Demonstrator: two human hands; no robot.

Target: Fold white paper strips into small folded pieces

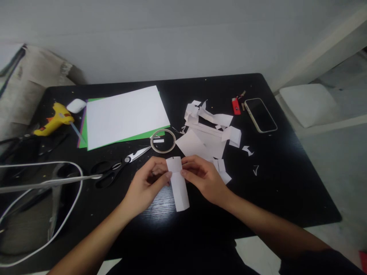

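Between my two hands is a folded strip of white paper, its long end pointing down toward me and a small dark slit or mark at its top edge. My left hand pinches its left edge between thumb and fingers; a ring shows on one finger. On the opposite edge, my right hand grips the paper the same way. Just beyond the hands lies a roll of tape, nearly used up. Black-handled scissors rest to the left, blades partly apart and pointing toward the tape.
White paper scraps are heaped behind my right hand. White sheets lie on green paper at back left, beside a yellow glue gun and a white case. A clear box, red lighter and phone flank them.
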